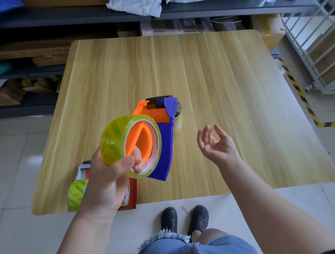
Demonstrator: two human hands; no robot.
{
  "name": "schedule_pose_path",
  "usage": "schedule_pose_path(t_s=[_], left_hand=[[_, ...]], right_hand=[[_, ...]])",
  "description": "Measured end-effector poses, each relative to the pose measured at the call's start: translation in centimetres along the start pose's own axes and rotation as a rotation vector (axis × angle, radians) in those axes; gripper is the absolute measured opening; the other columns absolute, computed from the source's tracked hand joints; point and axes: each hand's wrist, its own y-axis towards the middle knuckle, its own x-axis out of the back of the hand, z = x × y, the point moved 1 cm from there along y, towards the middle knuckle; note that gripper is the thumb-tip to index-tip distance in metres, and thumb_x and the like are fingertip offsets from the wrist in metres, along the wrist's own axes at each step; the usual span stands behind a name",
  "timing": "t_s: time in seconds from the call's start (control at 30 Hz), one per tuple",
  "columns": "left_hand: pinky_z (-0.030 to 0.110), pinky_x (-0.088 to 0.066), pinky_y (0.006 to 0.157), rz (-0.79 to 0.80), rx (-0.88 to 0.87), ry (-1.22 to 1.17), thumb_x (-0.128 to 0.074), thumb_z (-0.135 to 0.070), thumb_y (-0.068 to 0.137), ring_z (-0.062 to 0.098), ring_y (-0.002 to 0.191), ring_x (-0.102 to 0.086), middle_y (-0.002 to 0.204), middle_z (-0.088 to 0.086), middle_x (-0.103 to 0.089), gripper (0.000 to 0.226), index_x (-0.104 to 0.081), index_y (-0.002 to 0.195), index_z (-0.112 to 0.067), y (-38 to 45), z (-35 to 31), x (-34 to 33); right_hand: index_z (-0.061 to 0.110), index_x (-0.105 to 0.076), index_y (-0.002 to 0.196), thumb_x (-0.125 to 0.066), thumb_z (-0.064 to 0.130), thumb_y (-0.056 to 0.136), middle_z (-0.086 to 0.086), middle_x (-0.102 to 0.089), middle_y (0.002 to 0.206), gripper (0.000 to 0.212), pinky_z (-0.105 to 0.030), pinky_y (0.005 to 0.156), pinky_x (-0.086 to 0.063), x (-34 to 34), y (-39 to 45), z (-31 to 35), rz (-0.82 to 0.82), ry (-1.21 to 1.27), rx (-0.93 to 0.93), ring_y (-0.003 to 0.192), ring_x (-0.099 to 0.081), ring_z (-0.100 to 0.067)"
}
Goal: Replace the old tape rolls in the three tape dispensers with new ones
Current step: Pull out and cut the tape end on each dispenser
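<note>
My left hand holds a blue and orange tape dispenser up above the wooden table. A yellow-green tape roll sits on the dispenser's orange hub, with my thumb on the roll and a finger inside the hub. My right hand hovers to the right of the dispenser, palm up, fingers apart and holding nothing. Behind the dispenser, partly hidden, a clear tape roll rests on the table. Under my left wrist lies a red dispenser with another yellow-green roll at the table's front left edge.
A grey and white dispenser part peeks out left of my left hand. Dark shelves with boxes and white bags stand behind the table. A metal cage cart is at the right. My feet in black clogs are on the tiled floor.
</note>
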Motion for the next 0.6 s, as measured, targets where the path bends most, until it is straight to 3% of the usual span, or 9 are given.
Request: schedule_pose_path(t_s=[0.1,0.23,0.33,0.4,0.5,0.6], left_hand=[[0.02,-0.05,0.059,-0.014,0.003,-0.003,-0.085,-0.052,0.041,0.008,0.049,-0.052,0.052,-0.006,-0.057,0.043,-0.065,0.062,-0.021,0.1,0.1,0.0],[0.023,-0.051,0.063,-0.026,-0.009,-0.024,-0.085,-0.051,0.042,0.008,0.05,-0.052,0.052,-0.006,-0.057,0.042,-0.064,0.062,-0.021,0.5,0.1,0.1],[0.023,-0.052,0.065,-0.032,-0.024,-0.018,-0.086,-0.05,0.042,0.009,0.05,-0.053,0.053,-0.006,-0.058,0.042,-0.065,0.065,-0.021,0.7,-0.1,0.1],[0.023,-0.052,0.065,-0.03,-0.027,-0.014,-0.086,-0.05,0.043,0.009,0.05,-0.053,0.053,-0.006,-0.058,0.043,-0.065,0.066,-0.021,0.9,-0.2,0.2],[0.022,-0.051,0.064,-0.032,-0.027,-0.014,-0.086,-0.049,0.043,0.01,0.05,-0.053,0.053,-0.005,-0.058,0.043,-0.064,0.065,-0.019,1.0,-0.2,0.4],[0.021,-0.051,0.064,-0.057,-0.021,-0.035,-0.087,-0.048,0.041,0.009,0.05,-0.052,0.052,-0.005,-0.057,0.043,-0.063,0.062,-0.019,1.0,-0.2,0.7]], right_hand=[[-0.002,-0.056,0.095,-0.055,0.026,0.092,-0.001,-0.062,0.072,0.028,-0.033,0.061,-0.059,-0.3,0.2,0.2,0.018,-0.05,0.024,0.062,-0.072,-0.02],[0.0,-0.053,0.1,-0.044,0.039,0.096,-0.012,-0.073,0.08,0.04,-0.033,0.067,-0.049,-0.6,0.2,-0.2,-0.002,-0.141,0.055,0.067,-0.074,-0.023],[0.002,-0.052,0.099,-0.043,0.025,0.095,-0.011,-0.073,0.077,0.025,-0.031,0.065,-0.048,-0.7,0.1,-0.4,0.009,-0.266,0.037,0.065,-0.073,-0.022],[0.003,-0.053,0.095,-0.043,0.01,0.092,-0.006,-0.068,0.065,0.013,-0.024,0.056,-0.049,-0.8,0.1,-0.3,-0.013,-0.348,0.026,0.054,-0.067,-0.016],[0.008,-0.055,0.098,-0.042,0.0,0.09,0.001,-0.058,0.05,0.017,-0.014,0.04,-0.042,-1.0,0.2,0.0,-0.073,-0.512,0.046,0.038,-0.055,-0.007],[0.017,-0.058,0.108,-0.041,0.002,0.091,0.005,-0.052,0.044,0.028,-0.011,0.035,-0.038,-1.1,0.1,0.9,-0.082,-0.556,0.082,0.032,-0.046,-0.002]])
